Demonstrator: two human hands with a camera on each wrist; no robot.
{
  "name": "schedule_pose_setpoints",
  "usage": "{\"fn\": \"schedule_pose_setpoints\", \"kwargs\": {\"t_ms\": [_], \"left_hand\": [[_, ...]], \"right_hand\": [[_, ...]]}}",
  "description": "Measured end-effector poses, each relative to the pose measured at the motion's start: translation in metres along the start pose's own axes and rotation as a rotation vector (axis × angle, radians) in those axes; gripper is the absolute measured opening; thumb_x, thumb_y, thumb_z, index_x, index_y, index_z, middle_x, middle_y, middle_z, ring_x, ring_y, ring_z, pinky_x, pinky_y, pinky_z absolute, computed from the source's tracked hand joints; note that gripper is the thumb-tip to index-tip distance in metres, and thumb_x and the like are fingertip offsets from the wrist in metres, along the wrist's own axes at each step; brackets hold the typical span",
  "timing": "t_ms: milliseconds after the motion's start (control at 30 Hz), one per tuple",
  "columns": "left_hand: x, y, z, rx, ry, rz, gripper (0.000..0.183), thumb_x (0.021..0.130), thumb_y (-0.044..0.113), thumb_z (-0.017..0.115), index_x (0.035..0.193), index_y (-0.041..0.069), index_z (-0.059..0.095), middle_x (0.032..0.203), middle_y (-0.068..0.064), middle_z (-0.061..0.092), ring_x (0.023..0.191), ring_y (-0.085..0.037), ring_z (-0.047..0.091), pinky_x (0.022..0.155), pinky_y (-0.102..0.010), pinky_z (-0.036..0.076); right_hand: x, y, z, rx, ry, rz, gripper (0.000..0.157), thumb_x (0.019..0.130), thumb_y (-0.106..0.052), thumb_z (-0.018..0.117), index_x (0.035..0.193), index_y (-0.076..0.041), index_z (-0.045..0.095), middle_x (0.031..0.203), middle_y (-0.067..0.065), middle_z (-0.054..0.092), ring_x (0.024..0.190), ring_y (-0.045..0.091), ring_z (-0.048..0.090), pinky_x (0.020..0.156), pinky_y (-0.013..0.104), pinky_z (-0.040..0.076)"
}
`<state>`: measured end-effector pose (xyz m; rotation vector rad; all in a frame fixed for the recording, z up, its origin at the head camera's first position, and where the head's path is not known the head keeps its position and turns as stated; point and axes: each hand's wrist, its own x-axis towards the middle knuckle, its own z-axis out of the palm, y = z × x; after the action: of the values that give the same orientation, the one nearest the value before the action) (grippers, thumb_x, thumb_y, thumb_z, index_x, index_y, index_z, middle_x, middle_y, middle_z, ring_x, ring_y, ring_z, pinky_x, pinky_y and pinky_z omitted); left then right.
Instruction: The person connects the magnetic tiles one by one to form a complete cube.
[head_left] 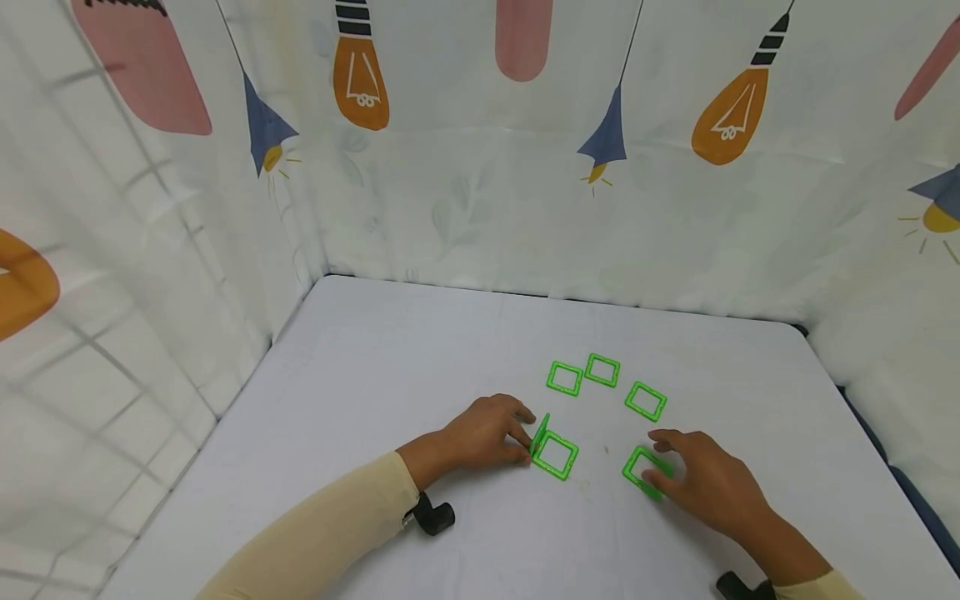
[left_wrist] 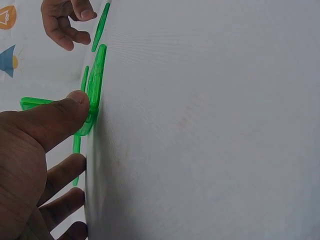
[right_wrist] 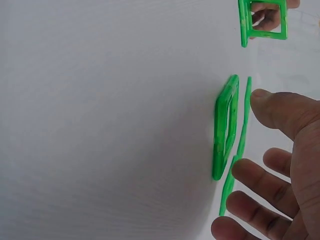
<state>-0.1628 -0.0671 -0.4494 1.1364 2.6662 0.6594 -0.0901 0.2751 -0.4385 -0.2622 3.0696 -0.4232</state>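
My left hand (head_left: 487,433) holds a green square frame (head_left: 540,433) upright along the left edge of another green square (head_left: 556,455), which lies flat on the table. In the left wrist view the thumb (left_wrist: 77,97) presses near the corner where the two squares meet; the index fingertip is hidden. Fingers show behind the upright square (right_wrist: 270,35) in the right wrist view. Over a third flat green square (head_left: 639,472) hovers my right hand (head_left: 708,483), thumb and fingers spread. The right wrist view shows a gap between those fingers and the nearest square (right_wrist: 218,130).
Farther back on the white table (head_left: 420,350) lie three more flat green squares: a left one (head_left: 565,378), a middle one (head_left: 602,370) close beside it, and a right one (head_left: 646,402). A patterned curtain (head_left: 465,208) hangs along the back and sides.
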Motion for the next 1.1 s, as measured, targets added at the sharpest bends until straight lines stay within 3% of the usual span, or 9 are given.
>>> {"fn": "schedule_pose_setpoints", "kwargs": {"t_ms": [300,833,1100], "left_hand": [[0.001,-0.001,0.001,-0.007,0.004,0.004,0.021,0.089,0.032,0.083,0.106,0.020,0.083,0.133,0.003,0.063,0.132,-0.018,0.051,0.111,-0.038,0.040],[0.000,-0.001,0.003,-0.009,0.007,-0.005,0.021,0.088,0.033,0.083,0.106,0.021,0.083,0.133,0.005,0.063,0.131,-0.017,0.052,0.111,-0.038,0.040],[-0.001,0.000,0.002,-0.022,0.010,-0.001,0.021,0.088,0.031,0.083,0.106,0.020,0.083,0.132,0.004,0.064,0.131,-0.017,0.052,0.110,-0.038,0.041]], "right_hand": [[-0.006,0.008,0.002,0.002,-0.007,0.004,0.065,0.074,-0.044,0.091,0.128,-0.015,0.070,0.103,-0.006,0.068,0.102,0.025,0.065,0.069,0.045,0.056],[-0.010,0.014,0.002,0.003,-0.011,-0.023,0.065,0.073,-0.046,0.091,0.126,-0.016,0.071,0.096,-0.014,0.065,0.093,0.017,0.062,0.064,0.036,0.051],[-0.009,0.012,0.004,-0.025,0.038,-0.050,0.063,0.071,-0.041,0.093,0.124,-0.015,0.072,0.102,-0.008,0.064,0.104,0.022,0.060,0.071,0.040,0.054]]}}
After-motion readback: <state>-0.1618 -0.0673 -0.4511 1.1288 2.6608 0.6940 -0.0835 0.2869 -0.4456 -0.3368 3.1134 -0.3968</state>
